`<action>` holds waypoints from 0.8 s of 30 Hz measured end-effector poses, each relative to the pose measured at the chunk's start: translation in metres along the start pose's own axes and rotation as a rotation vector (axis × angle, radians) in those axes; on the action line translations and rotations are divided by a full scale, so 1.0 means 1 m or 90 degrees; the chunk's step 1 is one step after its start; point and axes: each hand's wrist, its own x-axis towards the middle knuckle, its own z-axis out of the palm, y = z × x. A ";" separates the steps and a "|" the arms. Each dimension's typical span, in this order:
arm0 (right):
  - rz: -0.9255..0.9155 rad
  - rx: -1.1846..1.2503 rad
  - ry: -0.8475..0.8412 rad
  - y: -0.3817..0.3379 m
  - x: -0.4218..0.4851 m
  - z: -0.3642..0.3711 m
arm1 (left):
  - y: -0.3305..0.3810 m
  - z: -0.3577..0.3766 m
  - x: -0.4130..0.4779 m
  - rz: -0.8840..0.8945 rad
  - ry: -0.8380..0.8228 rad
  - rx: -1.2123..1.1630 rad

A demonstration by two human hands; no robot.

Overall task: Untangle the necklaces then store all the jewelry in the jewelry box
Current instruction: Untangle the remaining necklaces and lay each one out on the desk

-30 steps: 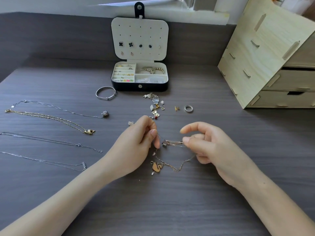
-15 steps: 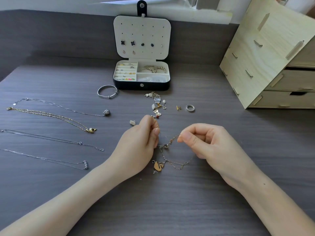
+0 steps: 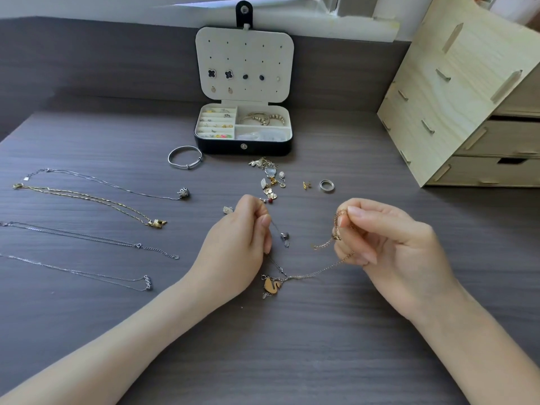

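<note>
Left of frame: four necklaces lie straightened and apart on the table (image 3: 292, 346). From top to bottom they are a silver necklace with bead pendant (image 3: 111, 184), a gold necklace (image 3: 87, 197), a thin silver necklace (image 3: 87, 236) and a second thin silver necklace (image 3: 73, 270).

Upper centre: a silver bangle (image 3: 185, 167) lies just left of the jewelry box (image 3: 242, 147). The box lid stands open. Its compartments hold small items, and earrings are pinned to the lid. A loose pile of charms (image 3: 270, 176) lies in front of the box.

Centre: the left hand (image 3: 236, 247) has its fingers curled, with thumb and forefinger pinching a silver chain (image 3: 285, 236). A swan pendant (image 3: 271, 285) rests on the table below this hand. A gold chain (image 3: 321, 271) runs from the pendant area up to the right hand (image 3: 391, 244), which pinches it between thumb and curled fingers.

Right of centre: a gold stud (image 3: 306, 185) and a ring (image 3: 326, 185) lie near each other on the table.

Upper right: a wooden drawer unit (image 3: 453, 97).
</note>
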 end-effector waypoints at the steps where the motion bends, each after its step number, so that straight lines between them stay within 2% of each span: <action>1: 0.004 -0.004 0.021 0.001 0.000 -0.001 | 0.000 0.000 0.001 -0.014 0.003 -0.021; 4: 0.001 -0.034 0.102 0.003 0.000 0.001 | 0.002 0.000 0.001 -0.043 0.025 -0.085; 8: -0.011 -0.166 0.257 0.009 0.001 0.001 | 0.002 0.000 0.002 -0.079 0.069 -0.169; 11: -0.028 -0.228 0.313 0.011 0.003 0.000 | 0.000 0.000 0.004 -0.097 0.088 -0.197; 14: -0.062 -0.339 0.334 0.014 0.005 -0.006 | -0.003 -0.002 0.003 -0.078 0.075 -0.158; 17: -0.112 -0.499 0.349 0.018 0.006 -0.011 | -0.002 -0.005 0.001 -0.028 0.056 -0.047; 21: -0.127 -0.808 0.335 0.023 0.002 -0.009 | -0.002 -0.013 0.000 0.021 0.045 0.077; 24: -0.205 -0.813 0.276 0.022 0.001 -0.004 | -0.003 -0.019 -0.002 0.019 0.039 0.129</action>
